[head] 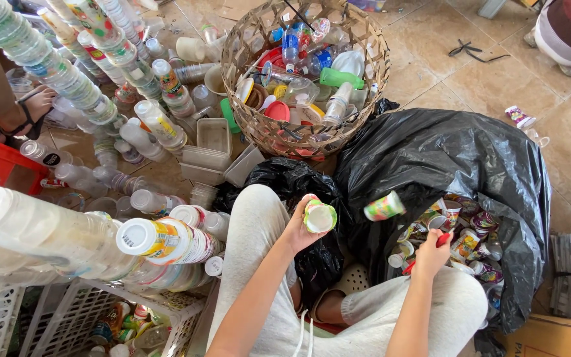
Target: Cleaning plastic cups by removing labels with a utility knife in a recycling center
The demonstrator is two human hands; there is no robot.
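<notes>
Both hands work above the person's grey-trousered lap. Left hand (pixel 299 228) is raised, fingers curled round one small crumpled paper cup (pixel 320 216), its white mouth facing up. Right hand (pixel 431 254) reaches into the open black plastic bag (pixel 444 155), fingers closed on a thin red tool (pixel 441 241) whose shape is too small to tell. One more printed cup (pixel 384 206) hangs in the air between the hands, tilted. Inside the bag lies a heap of printed paper cups (pixel 464 231), too many to count. Left of the lap, long stacks of clear plastic cups (pixel 47 235) rest over two white lattice crates (pixel 100 311). Farther on the tiled floor (pixel 497 79), one round woven basket (pixel 358 125) holds mixed bottles and lids.
</notes>
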